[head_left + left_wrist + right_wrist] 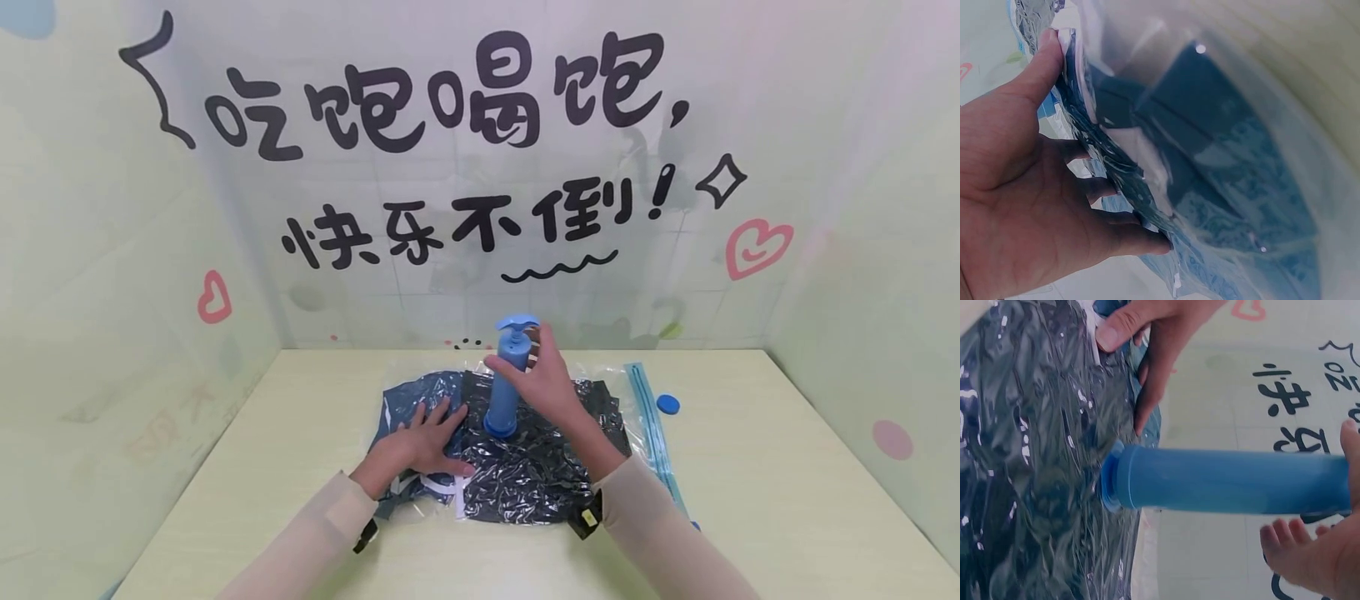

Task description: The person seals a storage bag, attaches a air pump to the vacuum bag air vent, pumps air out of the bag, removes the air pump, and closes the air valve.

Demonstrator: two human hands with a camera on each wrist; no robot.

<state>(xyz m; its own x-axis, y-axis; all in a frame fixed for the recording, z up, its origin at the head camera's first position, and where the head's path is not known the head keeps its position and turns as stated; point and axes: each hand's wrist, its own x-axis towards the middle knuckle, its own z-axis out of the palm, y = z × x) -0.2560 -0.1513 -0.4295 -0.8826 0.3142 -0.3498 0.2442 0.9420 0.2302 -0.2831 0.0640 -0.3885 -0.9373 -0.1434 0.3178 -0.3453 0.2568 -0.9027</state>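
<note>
A blue hand pump (506, 396) stands nearly upright on a clear plastic bag of dark folded clothes (540, 475), its base on the wrinkled film. My right hand (549, 385) is around the upper barrel, just below the light blue handle (517, 322), which sits close to the barrel top. In the right wrist view, the pump barrel (1235, 481) shows with fingertips (1288, 531) beside it. My left hand (429, 446) rests spread on the bag's left part, over blue cloth (427, 390). The left wrist view shows its palm (1035, 194) and fingers against the bag edge.
A teal zip strip (651, 417) runs along the bag's right edge. Beside it on the pale table (765, 467) lies a round blue cap (667, 404). A printed wall (465, 308) stands behind the table, with side walls left and right.
</note>
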